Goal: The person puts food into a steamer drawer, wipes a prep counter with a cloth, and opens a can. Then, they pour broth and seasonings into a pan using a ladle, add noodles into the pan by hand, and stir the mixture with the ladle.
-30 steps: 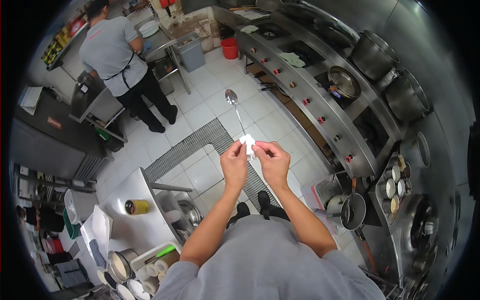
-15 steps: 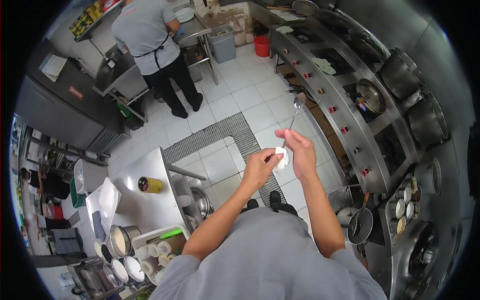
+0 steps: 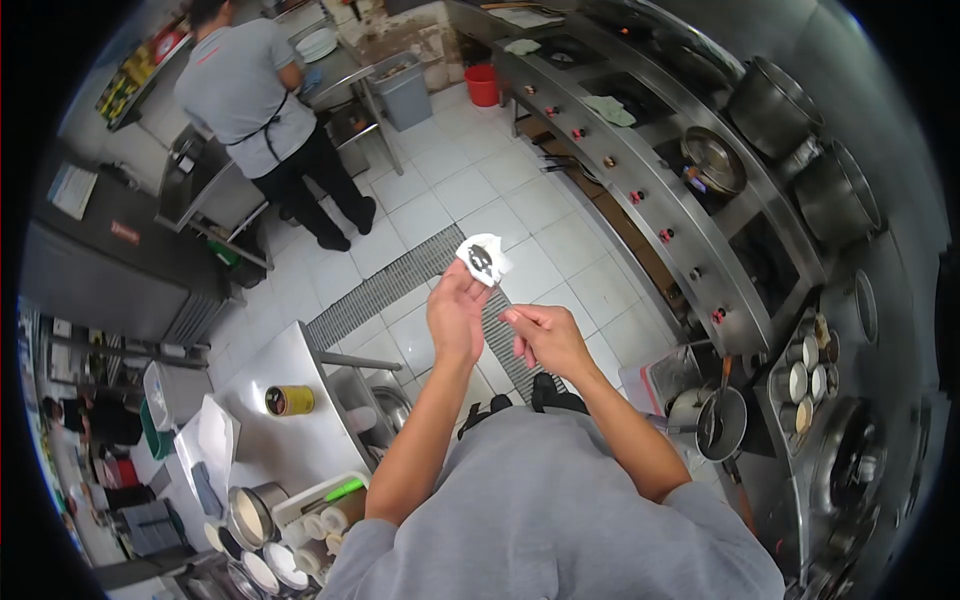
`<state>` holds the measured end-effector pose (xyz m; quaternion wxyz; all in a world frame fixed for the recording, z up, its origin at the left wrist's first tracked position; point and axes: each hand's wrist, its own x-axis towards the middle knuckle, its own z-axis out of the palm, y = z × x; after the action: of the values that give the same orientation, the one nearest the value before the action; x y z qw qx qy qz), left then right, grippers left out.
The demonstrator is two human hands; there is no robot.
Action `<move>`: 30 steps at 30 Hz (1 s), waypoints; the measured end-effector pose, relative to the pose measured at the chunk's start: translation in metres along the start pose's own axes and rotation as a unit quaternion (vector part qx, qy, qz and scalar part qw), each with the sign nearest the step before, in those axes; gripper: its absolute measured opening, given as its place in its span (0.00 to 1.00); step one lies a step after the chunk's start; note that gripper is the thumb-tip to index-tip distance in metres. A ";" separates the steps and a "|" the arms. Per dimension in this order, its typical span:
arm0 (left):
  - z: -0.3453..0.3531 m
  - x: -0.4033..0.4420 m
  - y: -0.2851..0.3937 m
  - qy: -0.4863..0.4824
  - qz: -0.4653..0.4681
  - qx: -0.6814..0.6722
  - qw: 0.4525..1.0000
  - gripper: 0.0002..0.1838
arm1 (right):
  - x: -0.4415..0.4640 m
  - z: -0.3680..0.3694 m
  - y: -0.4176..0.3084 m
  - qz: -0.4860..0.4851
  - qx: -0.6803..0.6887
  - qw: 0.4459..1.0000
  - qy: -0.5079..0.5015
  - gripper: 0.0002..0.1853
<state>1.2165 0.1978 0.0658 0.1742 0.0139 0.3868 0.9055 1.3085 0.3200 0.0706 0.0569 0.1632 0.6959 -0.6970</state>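
Observation:
A metal spoon (image 3: 481, 261) is held in front of me, its bowl lying against a crumpled white napkin (image 3: 495, 249). Whether the napkin is paper or cloth I cannot tell. My left hand (image 3: 458, 312) cups the napkin from below, fingers closed around it under the bowl. To the right, my right hand (image 3: 548, 338) is closed in a pinch at the handle end of the spoon; most of the handle is hard to make out.
A stove (image 3: 640, 165) with pots runs along the right. To the left, a steel table (image 3: 300, 440) carries a yellow can (image 3: 290, 400), bottles and containers. A co-worker (image 3: 270, 110) in grey stands at the back counter. A floor grate (image 3: 380, 290) crosses the tiles.
The spoon has turned from bowl-away to bowl over my left hand. The napkin has moved from the handle to the bowl. My right hand has come down to the handle end.

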 end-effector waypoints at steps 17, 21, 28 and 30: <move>-0.021 0.009 -0.021 -0.016 -0.131 0.169 0.977 0.14 | -0.031 -0.043 -0.014 0.050 -0.141 0.988 -0.022 0.13; 0.002 -0.013 -0.009 0.017 -0.102 0.029 0.994 0.15 | -0.033 -0.038 -0.016 0.037 -0.125 0.992 0.003 0.12; -0.009 -0.012 0.001 0.013 -0.033 0.105 0.994 0.13 | -0.031 -0.027 -0.029 0.020 -0.113 0.992 -0.044 0.13; -0.014 -0.008 0.002 0.010 -0.011 0.121 0.992 0.11 | -0.032 -0.025 -0.033 0.032 -0.130 0.989 -0.068 0.13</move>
<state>1.2210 0.1843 0.0588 0.1772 0.0215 0.4958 0.8499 1.3319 0.3409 0.1123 0.1476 0.1289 0.7693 -0.6080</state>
